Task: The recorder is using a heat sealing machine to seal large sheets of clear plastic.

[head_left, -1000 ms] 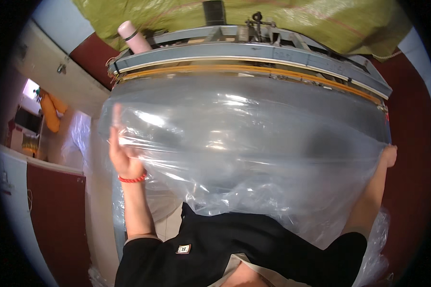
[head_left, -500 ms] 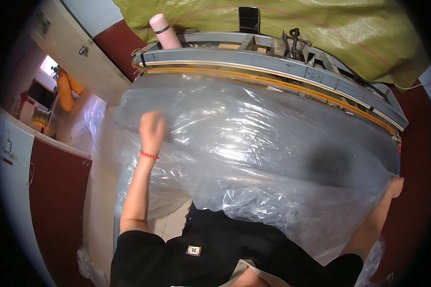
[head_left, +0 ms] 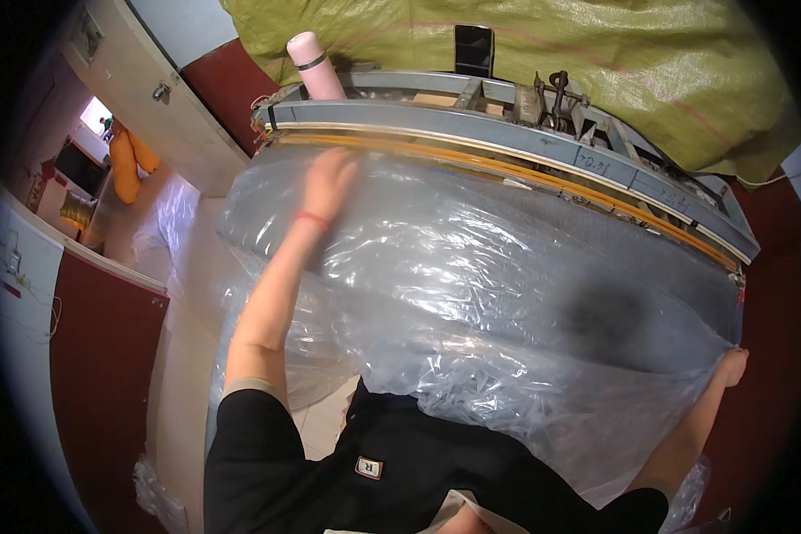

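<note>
A wide sheet of clear plastic film [head_left: 472, 258] lies wrinkled and shiny over a grey work surface [head_left: 614, 218]. My left hand [head_left: 331, 182], a red bracelet at its wrist, is over the far left part of the film, just short of an orange strip [head_left: 525, 162]. Its fingers look stretched forward and a little blurred, with nothing gripped. At the right end, my right hand [head_left: 732, 366] is closed on the film's edge and holds it taut. Loose folds of film hang against my black shirt.
Behind the surface runs a grey metal frame [head_left: 472, 117] with a pink bottle [head_left: 318, 67], a phone [head_left: 473, 51] and a dark metal clamp [head_left: 558, 100]. A yellow-green woven sheet [head_left: 614, 62] hangs at the back. An open door [head_left: 165, 89] stands at left.
My left hand has moved forward and to the right, toward the orange strip. On the right the film's far edge lies nearer me, baring more grey surface. My right hand keeps its grip.
</note>
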Available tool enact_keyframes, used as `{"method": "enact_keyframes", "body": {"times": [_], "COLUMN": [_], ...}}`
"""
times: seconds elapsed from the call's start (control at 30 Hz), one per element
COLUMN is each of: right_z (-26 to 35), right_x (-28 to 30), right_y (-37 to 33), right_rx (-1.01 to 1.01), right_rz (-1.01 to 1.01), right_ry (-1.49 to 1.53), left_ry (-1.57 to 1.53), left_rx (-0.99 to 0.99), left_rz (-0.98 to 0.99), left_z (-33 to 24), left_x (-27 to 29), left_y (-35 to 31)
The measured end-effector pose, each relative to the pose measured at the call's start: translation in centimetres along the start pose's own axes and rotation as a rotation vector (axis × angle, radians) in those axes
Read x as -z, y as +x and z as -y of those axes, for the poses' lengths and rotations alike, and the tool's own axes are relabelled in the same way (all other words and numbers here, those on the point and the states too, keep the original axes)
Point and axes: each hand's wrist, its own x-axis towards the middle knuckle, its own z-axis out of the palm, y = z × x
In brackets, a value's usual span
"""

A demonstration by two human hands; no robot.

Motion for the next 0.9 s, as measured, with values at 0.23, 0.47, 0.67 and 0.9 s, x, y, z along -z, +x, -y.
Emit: {"method": "enact_keyframes", "body": {"times": [0.23, 0.47, 0.67, 0.9], "right_z": [-1.4, -8.6, -12.5, -12.0], "right_x": [-1.2, -4.7, -4.1, -1.3], "right_y": [1.5, 6.1, 6.9, 7.3], "right_rx": [-0.015, -0.009, 0.078, 0.051], "right_rz": [-0.010, -0.058, -0.126, -0.102], "right_ry": [0.149, 0.738, 0.971, 0.686], "left_ry": [0.148, 0.178, 0.081, 0.243], "left_rx": [0.021, 0.277, 0.362, 0.012], "left_rz": [0.224, 0.179, 0.001, 0.150], "left_z": [-2.3, -2.3, -1.1, -0.6], "left_x": [0.3, 0.3, -0.8, -0.3], "left_y": [-1.8, -1.0, -0.8, 0.6]}}
